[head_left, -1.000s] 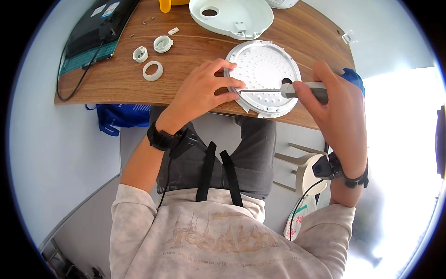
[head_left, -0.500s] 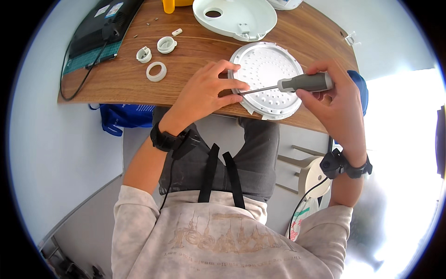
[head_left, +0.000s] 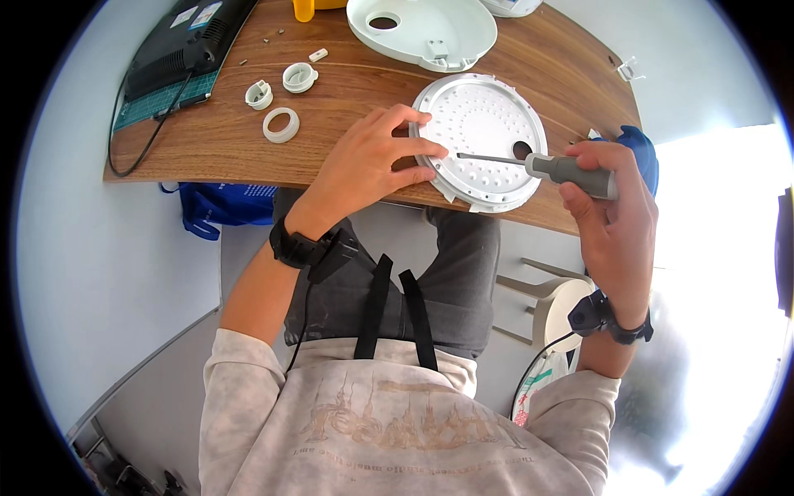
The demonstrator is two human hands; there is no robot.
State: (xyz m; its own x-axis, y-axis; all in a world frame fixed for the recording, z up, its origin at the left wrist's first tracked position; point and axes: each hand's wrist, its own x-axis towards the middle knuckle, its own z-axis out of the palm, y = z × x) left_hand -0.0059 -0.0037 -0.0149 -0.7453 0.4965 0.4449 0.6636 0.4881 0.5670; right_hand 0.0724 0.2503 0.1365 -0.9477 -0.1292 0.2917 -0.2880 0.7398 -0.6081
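White plastic-looking and round, studded with small bumps and pierced by a dark hole at right, a rimmed disc (head_left: pixel 480 132) lies at the near edge of a brown wood-grain counter (head_left: pixel 347 83), a grey-handled metal screwdriver (head_left: pixel 564 170) pointing left above it. The left hand (head_left: pixel 372 161), fingers spread, touches the rim; the right hand (head_left: pixel 619 217) curls around the handle.

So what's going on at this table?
The left hand has its fingers spread on the rim of a round white dimpled disc near the front edge of the brown wooden table. The right hand holds a grey-handled metal screwdriver, its shaft over the disc; tip contact is unclear. A pale green rounded cover lies beyond.
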